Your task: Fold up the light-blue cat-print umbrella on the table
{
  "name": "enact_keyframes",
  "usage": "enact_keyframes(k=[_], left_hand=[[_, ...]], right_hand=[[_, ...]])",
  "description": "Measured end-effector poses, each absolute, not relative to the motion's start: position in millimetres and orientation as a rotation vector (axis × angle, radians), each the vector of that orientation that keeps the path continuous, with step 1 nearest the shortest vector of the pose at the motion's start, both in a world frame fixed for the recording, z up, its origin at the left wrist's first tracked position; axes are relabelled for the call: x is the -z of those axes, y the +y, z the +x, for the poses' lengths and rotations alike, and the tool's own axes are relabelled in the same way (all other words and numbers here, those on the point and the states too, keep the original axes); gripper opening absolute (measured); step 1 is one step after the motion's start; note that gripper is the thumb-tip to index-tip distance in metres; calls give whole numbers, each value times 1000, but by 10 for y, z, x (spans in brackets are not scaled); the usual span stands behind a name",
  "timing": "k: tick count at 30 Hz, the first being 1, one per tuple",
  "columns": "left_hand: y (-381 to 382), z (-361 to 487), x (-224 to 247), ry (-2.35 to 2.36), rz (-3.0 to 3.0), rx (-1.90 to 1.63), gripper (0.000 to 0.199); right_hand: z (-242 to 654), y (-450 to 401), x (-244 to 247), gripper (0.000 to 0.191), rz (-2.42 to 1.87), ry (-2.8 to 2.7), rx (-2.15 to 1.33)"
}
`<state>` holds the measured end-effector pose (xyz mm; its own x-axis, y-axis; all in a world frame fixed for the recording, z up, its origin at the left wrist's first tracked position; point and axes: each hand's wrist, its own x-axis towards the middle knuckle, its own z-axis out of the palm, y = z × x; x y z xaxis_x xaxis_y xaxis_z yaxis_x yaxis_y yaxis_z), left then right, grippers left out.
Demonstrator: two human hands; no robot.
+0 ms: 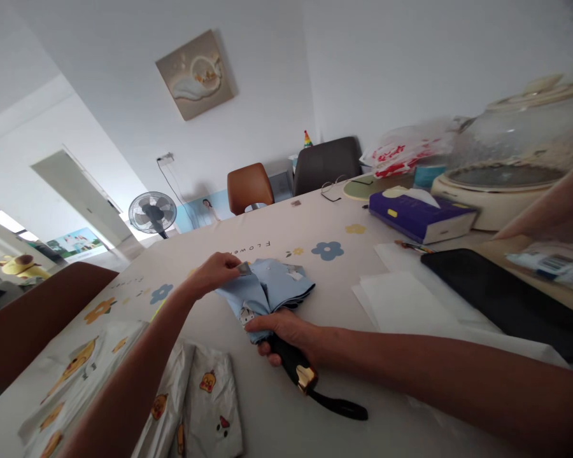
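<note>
A folding umbrella (286,283) with light blue fabric lies partly gathered over the table, its black handle and wrist strap pointing toward me at the lower right. My right hand (291,337) is wrapped round the umbrella where the fabric meets the handle. Below that hand, a gold-coloured band shows on the handle, and the strap hangs loose. At the canopy's upper left, my left hand (219,273) pinches the blue fabric near a small grey tab. The pleats fan out to the right, loose and unfastened.
Folded white cloth with yellow cartoon prints (212,394) lies at the lower left. On the right are white paper sheets (410,299), a black phone-like slab (496,292), a purple tissue box (420,213) and a large glass-lidded appliance (510,152). Glasses (332,189) rest farther back.
</note>
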<state>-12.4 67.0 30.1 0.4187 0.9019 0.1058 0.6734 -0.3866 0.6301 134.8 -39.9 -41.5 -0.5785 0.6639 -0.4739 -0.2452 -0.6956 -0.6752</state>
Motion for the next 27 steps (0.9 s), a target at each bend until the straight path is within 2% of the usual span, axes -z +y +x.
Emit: enact_keyframes(k=[3,7,10,13,19,24,27], left_hand=[[550,-205,-337,1362,2188,-709,13],[320,-415,-318,1267,2039,-1041,5],[143,-641,-219,1250,1917,-1120,4],[13,-870,-92,1206,1879,-1031,6],[-169,-1041,-35,1303,2130,-508,20],[-352,-717,-113,1230,2368,-664,35],[-390,-505,-47,1162,2596,-629,40]], right_hand=[[1360,-402,396,17,-1000,-747,-2286],[1368,-409,386,19,-1022,-759,-2281],[1368,-420,385,17,-1019,-771,-2283],[1365,-432,387,16,-1006,-794,-2277],[1349,-450,368,12,-1004,-840,-2248],[1335,-478,300,13,-1036,-824,-2191],[1336,-490,269,8,-1031,-814,-2180]])
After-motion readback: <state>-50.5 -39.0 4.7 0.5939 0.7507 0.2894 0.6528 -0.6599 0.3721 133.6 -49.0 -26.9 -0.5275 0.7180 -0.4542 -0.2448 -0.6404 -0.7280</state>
